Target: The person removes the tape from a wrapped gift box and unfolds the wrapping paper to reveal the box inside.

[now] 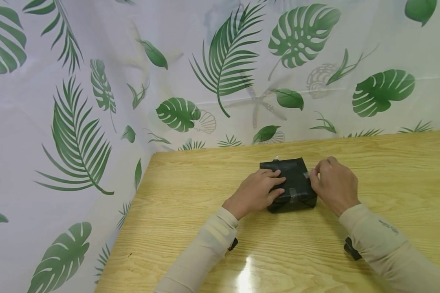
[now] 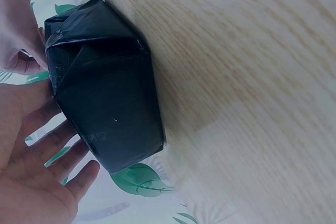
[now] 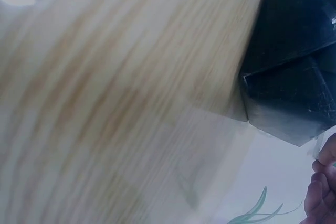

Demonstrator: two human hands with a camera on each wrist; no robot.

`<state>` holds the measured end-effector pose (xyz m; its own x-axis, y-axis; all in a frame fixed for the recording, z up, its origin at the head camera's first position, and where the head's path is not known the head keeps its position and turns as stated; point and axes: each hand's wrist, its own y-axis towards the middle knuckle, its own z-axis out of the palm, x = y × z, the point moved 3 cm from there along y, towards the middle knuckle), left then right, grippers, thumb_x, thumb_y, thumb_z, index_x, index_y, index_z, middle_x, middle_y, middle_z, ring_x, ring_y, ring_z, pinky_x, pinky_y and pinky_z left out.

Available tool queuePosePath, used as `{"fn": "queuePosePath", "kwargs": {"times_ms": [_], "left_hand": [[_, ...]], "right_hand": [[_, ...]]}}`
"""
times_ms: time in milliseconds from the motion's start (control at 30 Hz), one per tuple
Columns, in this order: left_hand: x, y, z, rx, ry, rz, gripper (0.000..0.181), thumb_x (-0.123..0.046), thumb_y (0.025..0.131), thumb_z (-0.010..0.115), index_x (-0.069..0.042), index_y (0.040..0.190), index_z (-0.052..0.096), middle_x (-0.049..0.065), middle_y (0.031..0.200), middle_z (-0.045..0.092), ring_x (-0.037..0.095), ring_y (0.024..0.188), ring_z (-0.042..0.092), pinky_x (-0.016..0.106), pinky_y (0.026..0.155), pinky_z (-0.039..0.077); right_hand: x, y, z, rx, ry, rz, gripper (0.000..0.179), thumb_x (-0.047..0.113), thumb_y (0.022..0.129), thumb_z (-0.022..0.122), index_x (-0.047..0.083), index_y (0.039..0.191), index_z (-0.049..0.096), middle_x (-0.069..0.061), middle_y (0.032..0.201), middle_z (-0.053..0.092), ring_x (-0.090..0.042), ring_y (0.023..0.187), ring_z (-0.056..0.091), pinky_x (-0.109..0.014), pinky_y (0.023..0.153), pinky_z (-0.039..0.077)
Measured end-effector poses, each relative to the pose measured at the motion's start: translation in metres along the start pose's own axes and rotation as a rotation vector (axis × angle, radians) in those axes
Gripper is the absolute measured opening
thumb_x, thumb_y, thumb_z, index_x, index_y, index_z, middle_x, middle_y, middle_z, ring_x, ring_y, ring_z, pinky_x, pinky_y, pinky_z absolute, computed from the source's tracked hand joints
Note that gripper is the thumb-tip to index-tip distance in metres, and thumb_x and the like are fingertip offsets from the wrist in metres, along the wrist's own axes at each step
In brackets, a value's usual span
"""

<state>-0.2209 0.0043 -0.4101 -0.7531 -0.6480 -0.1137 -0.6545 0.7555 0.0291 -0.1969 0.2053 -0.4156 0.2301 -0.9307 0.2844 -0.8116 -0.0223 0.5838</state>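
One spread left hand (image 1: 258, 189) lies on the black package (image 1: 294, 173); the right grip (image 1: 335, 183) pinches clear tape (image 1: 307, 174).

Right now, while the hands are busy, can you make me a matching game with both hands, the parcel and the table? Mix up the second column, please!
Column one:
1. Left hand
2. Right hand
3. Parcel
4. Table

Column two:
A. Shiny black
B. Pinching clear tape at the parcel's edge
C. Yellowish, with wood grain
D. Fingers spread on top of the parcel

Right pairs: 1-D, 2-B, 3-A, 4-C
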Motion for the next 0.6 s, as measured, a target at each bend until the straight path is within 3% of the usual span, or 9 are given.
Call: {"fn": "queuePosePath", "kwargs": {"times_ms": [400,600], "left_hand": [[0.001,-0.001,0.001,0.004,-0.008,-0.013,0.044,-0.036,0.107,0.052,-0.016,0.146,0.056,0.005,0.154,0.047,0.019,0.143,0.043,0.031,0.118,0.033],[0.000,-0.001,0.000,0.004,-0.008,-0.004,0.044,-0.035,0.107,0.052,-0.015,0.146,0.056,0.006,0.154,0.047,0.020,0.143,0.043,0.031,0.118,0.033]], "right_hand": [[-0.007,-0.002,0.000,-0.007,0.031,0.023,0.017,0.005,0.088,0.062,-0.005,0.076,0.068,-0.024,0.081,0.063,-0.018,0.039,0.037,-0.037,0.035,0.033],[-0.016,-0.002,-0.004,0.117,0.159,0.132,0.022,0.013,0.095,0.062,-0.005,0.084,0.070,-0.023,0.085,0.066,-0.024,0.051,0.053,-0.040,0.043,0.042]]}}
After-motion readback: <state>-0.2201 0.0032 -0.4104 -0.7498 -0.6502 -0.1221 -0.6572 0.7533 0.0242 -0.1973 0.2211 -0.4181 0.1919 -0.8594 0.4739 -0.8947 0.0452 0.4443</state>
